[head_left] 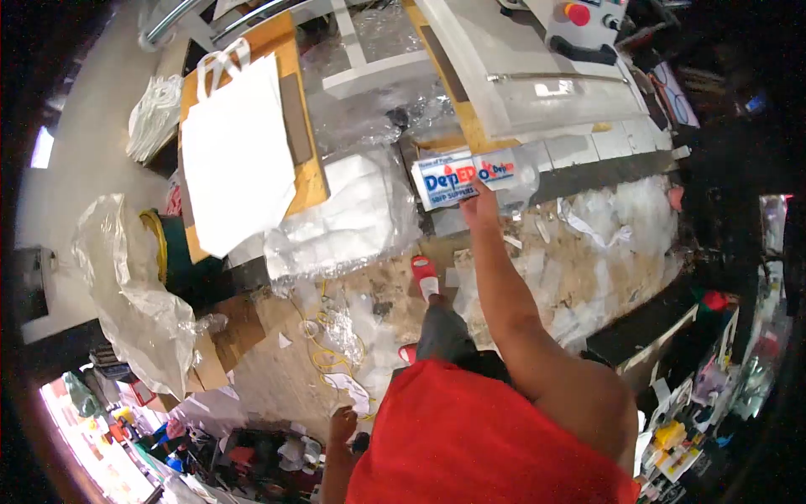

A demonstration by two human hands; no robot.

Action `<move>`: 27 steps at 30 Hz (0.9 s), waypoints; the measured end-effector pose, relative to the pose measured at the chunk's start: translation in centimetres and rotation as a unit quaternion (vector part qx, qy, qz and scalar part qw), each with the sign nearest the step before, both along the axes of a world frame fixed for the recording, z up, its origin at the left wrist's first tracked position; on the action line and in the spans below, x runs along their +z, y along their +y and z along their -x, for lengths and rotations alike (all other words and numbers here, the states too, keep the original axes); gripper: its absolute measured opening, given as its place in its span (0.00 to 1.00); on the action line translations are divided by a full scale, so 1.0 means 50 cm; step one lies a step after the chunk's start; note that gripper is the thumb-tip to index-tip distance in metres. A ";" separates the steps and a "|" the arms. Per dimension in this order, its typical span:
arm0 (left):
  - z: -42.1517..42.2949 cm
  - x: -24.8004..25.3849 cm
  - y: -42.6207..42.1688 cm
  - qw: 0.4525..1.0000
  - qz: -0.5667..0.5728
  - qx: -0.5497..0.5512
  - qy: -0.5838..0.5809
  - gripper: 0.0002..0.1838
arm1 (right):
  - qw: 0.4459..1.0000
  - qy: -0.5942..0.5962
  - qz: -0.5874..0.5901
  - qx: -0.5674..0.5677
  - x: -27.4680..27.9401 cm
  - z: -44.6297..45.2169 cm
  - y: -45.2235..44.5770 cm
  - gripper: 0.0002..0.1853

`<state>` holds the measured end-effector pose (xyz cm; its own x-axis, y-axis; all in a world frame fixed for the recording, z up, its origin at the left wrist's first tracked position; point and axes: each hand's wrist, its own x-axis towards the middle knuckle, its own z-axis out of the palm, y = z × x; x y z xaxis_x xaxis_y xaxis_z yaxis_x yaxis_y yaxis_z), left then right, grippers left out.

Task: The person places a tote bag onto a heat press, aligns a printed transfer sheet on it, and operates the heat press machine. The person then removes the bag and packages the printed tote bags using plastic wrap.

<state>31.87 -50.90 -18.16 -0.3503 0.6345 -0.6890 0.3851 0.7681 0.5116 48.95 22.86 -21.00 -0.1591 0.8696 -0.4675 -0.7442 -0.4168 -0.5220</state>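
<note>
My right hand (480,206) is closed on the near edge of a flat white printed piece (445,179) with blue and red lettering. I cannot tell whether it is a sheet or a folded bag. It is held above the edge of the work surface, beside clear plastic (525,172). My left hand (342,426) hangs low by my body, its fingers curled, with nothing visible in them. At the left, white bags with handles (239,155) lie stacked on a wooden board (315,160). Between them and the printed piece sits a plastic-wrapped white bundle (340,214).
A machine panel with a red button (577,13) stands at the back right, above a pale flat bed (554,88). Crumpled clear plastic (130,294) hangs at the left. Yellow cord (336,365) and plastic scraps litter the floor near my red slippers (423,267).
</note>
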 end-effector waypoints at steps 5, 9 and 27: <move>0.119 0.102 0.088 0.932 -0.048 -0.334 0.135 0.16 | 0.972 -0.086 0.221 -0.001 -0.145 -0.029 0.010 0.22; 0.129 0.173 0.213 0.920 0.102 0.363 -0.108 0.22 | 0.888 -0.295 0.340 0.096 -0.198 -0.124 -0.117 0.25; 0.457 0.278 0.645 0.830 -0.254 0.372 0.330 0.15 | 0.701 -0.492 -0.482 0.185 0.353 0.394 -0.015 0.08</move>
